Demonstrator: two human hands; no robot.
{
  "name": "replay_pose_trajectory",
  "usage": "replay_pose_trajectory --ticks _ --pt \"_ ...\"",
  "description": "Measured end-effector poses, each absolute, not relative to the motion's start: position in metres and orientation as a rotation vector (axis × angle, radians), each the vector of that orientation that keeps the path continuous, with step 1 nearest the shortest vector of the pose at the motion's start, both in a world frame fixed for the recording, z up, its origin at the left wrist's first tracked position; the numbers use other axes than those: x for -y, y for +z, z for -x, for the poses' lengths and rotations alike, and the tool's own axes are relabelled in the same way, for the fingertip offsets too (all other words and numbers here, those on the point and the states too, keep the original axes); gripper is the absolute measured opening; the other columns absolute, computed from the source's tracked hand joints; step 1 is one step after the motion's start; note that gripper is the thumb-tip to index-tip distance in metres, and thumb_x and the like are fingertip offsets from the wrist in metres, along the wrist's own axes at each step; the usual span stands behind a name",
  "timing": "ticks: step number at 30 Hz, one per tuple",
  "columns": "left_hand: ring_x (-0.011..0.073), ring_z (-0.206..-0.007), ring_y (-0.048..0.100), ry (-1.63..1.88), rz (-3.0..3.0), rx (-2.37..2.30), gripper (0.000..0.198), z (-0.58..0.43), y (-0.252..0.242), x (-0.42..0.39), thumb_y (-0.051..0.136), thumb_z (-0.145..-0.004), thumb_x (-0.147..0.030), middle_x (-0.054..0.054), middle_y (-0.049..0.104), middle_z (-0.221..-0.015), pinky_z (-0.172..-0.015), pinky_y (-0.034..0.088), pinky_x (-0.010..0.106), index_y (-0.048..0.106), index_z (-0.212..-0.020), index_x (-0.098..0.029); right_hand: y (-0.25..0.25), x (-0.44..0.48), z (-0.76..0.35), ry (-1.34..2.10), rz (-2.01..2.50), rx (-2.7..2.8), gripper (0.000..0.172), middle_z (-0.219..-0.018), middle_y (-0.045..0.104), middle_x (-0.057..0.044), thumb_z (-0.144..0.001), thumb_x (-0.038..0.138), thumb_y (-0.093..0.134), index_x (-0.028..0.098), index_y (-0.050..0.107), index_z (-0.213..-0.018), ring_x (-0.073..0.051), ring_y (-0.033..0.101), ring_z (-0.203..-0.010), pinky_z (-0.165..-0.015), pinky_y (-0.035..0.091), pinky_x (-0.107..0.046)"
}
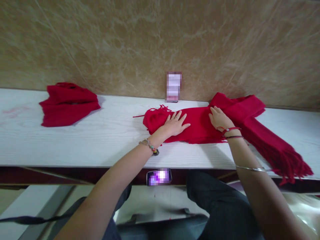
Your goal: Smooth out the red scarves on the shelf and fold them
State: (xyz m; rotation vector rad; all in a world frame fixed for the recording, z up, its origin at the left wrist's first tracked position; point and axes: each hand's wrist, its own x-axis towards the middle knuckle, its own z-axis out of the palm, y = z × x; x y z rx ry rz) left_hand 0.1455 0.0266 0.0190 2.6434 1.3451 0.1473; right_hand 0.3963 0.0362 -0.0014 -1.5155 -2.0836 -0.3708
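Observation:
A long red scarf (197, 125) lies across the white bench top, its left end bunched up with a few loose strands. On the right it folds over itself, and a fringed end hangs toward the front edge. My left hand (176, 125) rests flat on the scarf near the bunched end, fingers spread. Palm down on the cloth farther right is my right hand (219, 118); its fingers are stretched out and hold nothing that I can see.
Another crumpled red cloth (68, 108) lies at the left of the white table (120, 150). A phone (173, 87) leans against the marbled wall (125, 43) behind. A second, blurred phone (159, 177) is below the front edge, above my legs.

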Motion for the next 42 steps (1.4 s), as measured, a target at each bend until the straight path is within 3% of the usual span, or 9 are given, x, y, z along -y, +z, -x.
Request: replay_pose_trajectory --ticks 4,8,14,18,22,26,30,37,42 --pt "0.0326 -0.137 0.011 0.205 -2.729 -1.509 0.047 -0.1 0.03 -0.027 0.04 -0.091 -0.032 0.014 0.017 -0.15 -0.108 0.016 0.053 0.037 -0.136 -0.018 0.017 -0.007 -0.337 -0.302 1.544 2.125 0.042 -0.127 0.053 -0.019 -0.089 0.029 0.036 0.01 0.05 -0.124 -0.029 0.045 -0.122 -0.099 0.039 -0.048" --pt "0.0352 -0.136 0.015 0.372 -2.452 -1.763 0.054 -0.052 0.031 -0.028 0.044 -0.089 -0.034 0.016 0.017 -0.149 -0.106 0.021 0.053 0.031 -0.139 -0.019 0.019 0.024 -0.273 -0.102 1.415 2.385 0.047 -0.134 0.046 -0.02 -0.088 0.033 0.042 0.008 0.047 -0.128 -0.03 0.037 -0.128 -0.102 0.035 -0.049" --pt "0.0226 -0.124 0.044 0.748 -2.099 -1.459 0.065 -0.027 0.018 -0.02 0.053 -0.081 -0.022 0.014 0.044 -0.137 -0.104 0.033 0.036 0.027 -0.139 -0.014 0.01 0.041 -0.243 0.05 1.229 2.639 0.051 -0.131 0.05 -0.018 -0.085 0.031 0.051 0.01 0.044 -0.131 -0.026 0.047 -0.121 -0.101 0.036 -0.044" --pt "0.0201 -0.117 0.05 0.931 -1.834 -1.24 0.063 -0.034 0.02 -0.012 0.052 -0.074 -0.008 0.012 0.048 -0.133 -0.098 0.041 0.034 0.035 -0.134 -0.013 0.01 0.042 -0.24 -0.046 1.221 2.69 0.038 -0.121 0.059 -0.017 -0.087 0.023 0.047 0.008 0.053 -0.121 -0.024 0.055 -0.112 -0.097 0.039 -0.039" --pt "0.0179 -0.108 0.057 1.134 -1.55 -1.207 0.063 -0.038 0.035 -0.013 0.043 -0.077 -0.004 0.011 0.056 -0.122 -0.09 0.048 0.035 0.029 -0.137 -0.018 0.009 0.045 -0.243 -0.076 1.217 2.691 0.035 -0.117 0.061 -0.017 -0.085 0.015 0.043 0.007 0.057 -0.116 -0.022 0.055 -0.111 -0.095 0.041 -0.032" --pt "0.0161 -0.116 0.051 1.268 -1.622 -1.135 0.068 -0.039 0.047 -0.02 0.036 -0.078 -0.001 0.007 0.053 -0.126 -0.09 0.046 0.034 0.02 -0.14 -0.026 0.007 0.046 -0.249 -0.015 1.262 2.614 0.038 -0.119 0.06 -0.017 -0.082 0.016 0.046 0.006 0.056 -0.117 -0.023 0.056 -0.109 -0.093 0.042 -0.032" --pt "0.0197 -0.125 0.042 1.039 -1.889 -1.183 0.072 -0.04 0.041 -0.024 0.037 -0.078 -0.004 0.007 0.043 -0.136 -0.093 0.043 0.039 0.014 -0.142 -0.028 0.008 0.041 -0.249 0.091 1.357 2.415 0.041 -0.111 0.065 -0.012 -0.074 0.007 0.046 0.01 0.061 -0.112 -0.022 0.06 -0.103 -0.09 0.045 -0.03" --pt "0.0381 -0.133 0.022 0.68 -2.105 -1.859 0.072 -0.053 0.025 -0.009 0.049 -0.084 -0.033 0.02 0.03 -0.142 -0.102 0.026 0.056 0.01 -0.144 -0.021 0.014 0.03 -0.249 0.201 1.574 1.936 0.031 -0.095 0.071 -0.003 -0.071 0.011 0.05 0.018 0.07 -0.095 -0.02 0.064 -0.089 -0.083 0.048 -0.032" --pt "0.0396 -0.134 0.016 0.586 -2.321 -1.503 0.092 -0.071 0.026 0.009 0.061 -0.076 -0.046 0.018 0.017 -0.148 -0.102 0.027 0.054 0.003 -0.144 -0.024 0.013 0.022 -0.252 0.257 1.589 1.819 0.028 -0.09 0.071 -0.003 -0.069 0.013 0.051 0.019 0.071 -0.089 -0.019 0.063 -0.085 -0.081 0.048 -0.033"
